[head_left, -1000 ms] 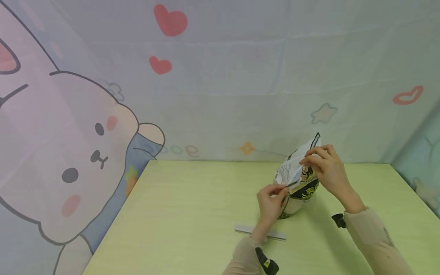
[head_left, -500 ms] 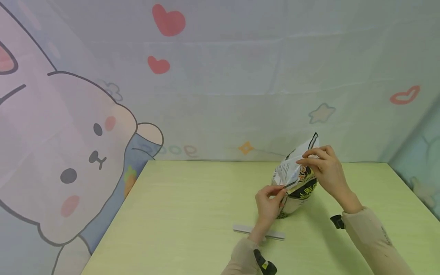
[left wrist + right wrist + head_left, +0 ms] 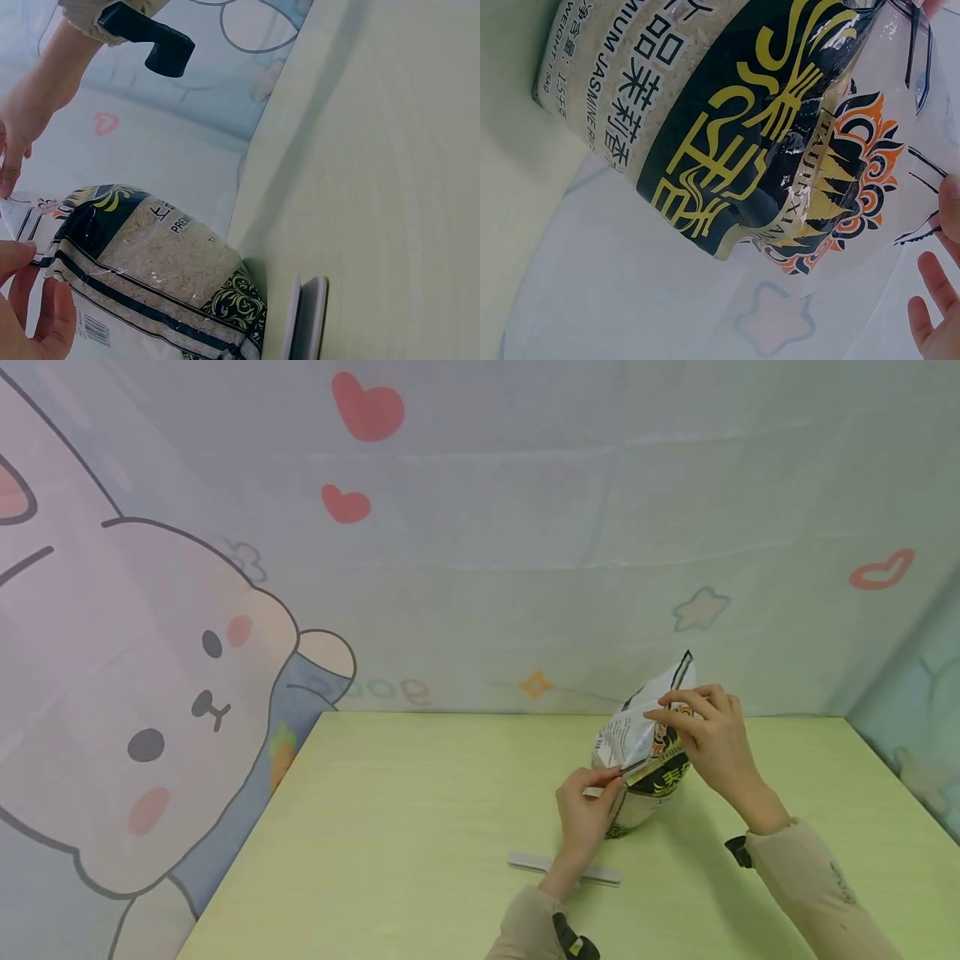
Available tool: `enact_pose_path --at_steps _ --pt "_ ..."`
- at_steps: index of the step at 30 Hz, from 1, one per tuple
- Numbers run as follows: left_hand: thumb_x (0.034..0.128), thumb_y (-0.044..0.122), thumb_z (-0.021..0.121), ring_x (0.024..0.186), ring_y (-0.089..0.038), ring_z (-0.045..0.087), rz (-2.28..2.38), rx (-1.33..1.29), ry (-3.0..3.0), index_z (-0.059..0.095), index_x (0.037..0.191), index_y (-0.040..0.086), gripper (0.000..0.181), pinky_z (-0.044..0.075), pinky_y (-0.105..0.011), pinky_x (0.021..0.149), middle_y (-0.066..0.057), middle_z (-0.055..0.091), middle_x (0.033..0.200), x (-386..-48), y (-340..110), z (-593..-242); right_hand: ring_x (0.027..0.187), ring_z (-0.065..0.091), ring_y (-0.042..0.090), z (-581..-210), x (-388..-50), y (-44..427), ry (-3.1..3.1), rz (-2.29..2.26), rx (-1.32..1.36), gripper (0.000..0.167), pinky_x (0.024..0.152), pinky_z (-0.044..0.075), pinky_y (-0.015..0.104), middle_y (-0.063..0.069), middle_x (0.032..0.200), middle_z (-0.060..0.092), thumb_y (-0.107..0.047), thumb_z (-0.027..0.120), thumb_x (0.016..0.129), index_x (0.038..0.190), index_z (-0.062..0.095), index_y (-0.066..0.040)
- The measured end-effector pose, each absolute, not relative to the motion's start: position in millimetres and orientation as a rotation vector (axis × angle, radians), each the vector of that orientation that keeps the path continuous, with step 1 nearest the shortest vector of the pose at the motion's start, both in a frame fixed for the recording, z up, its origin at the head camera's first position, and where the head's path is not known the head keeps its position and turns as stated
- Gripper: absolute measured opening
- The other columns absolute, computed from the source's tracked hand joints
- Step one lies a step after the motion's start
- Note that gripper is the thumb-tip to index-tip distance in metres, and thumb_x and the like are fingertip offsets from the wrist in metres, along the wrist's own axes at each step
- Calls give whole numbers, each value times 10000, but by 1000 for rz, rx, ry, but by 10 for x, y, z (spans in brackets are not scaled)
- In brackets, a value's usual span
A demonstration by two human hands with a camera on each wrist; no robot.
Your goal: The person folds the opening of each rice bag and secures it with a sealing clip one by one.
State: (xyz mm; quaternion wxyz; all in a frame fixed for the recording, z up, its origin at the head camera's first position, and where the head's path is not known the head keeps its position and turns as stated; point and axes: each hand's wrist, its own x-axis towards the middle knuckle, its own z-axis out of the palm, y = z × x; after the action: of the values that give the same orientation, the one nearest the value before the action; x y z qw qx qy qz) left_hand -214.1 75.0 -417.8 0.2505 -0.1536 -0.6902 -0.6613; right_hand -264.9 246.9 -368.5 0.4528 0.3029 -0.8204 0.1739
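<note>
Still | hands [image 3: 587, 810] [image 3: 718, 743] pinch rice bag [image 3: 654, 768] by top edge | grey clip [image 3: 529, 862] unmoved

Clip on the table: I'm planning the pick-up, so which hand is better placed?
Likely the left hand: in the head view its wrist crosses over the clip, while the right hand is farther off. Both pinch the bag, so the left would need to let go first.

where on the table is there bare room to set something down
Widest: the table left of the left hand and light grey clip, out to its left edge. Smaller: between the right sleeve and the table's right edge. Crowded: around the jasmine rice bag, with left and right hand at its top.
</note>
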Motion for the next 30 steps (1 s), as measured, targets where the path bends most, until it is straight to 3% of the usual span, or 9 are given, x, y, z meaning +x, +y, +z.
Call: enact_pose_path --at_steps 12,18,24,30 --pt "737 -23 664 639 -300 600 -1780 -421 -1897 676 827 -70 103 454 -118 466 -198 600 684 -2133 716 -4212 873 429 293 -3719 -2644 2480 -2032 442 754 439 685 248 446 94 959 610 185 633 617 901 680 -147" --pt "746 6 668 633 -230 607 -1720 -426 -1940 688 822 -30 86 461 -143 458 -156 609 680 -2242 735 -4372 877 431 291 -3728 -2653 2485 -2024 459 757 408 684 247 442 94 962 610 164 630 650 904 683 -151" --pt "764 68 671 648 -145 609 -1634 -459 -2017 699 846 37 92 435 -93 483 -98 624 700 -2284 710 -4453 871 433 287 -3724 -2657 2474 -2023 478 758 398 689 259 445 96 956 611 163 638 646 897 685 -143" --pt "769 97 674 656 -218 618 -1606 -532 -2018 689 853 22 114 431 -79 503 -116 632 710 -2253 661 -4407 852 452 300 -3708 -2655 2471 -2023 482 758 404 684 296 446 112 947 626 198 627 646 887 697 -118"
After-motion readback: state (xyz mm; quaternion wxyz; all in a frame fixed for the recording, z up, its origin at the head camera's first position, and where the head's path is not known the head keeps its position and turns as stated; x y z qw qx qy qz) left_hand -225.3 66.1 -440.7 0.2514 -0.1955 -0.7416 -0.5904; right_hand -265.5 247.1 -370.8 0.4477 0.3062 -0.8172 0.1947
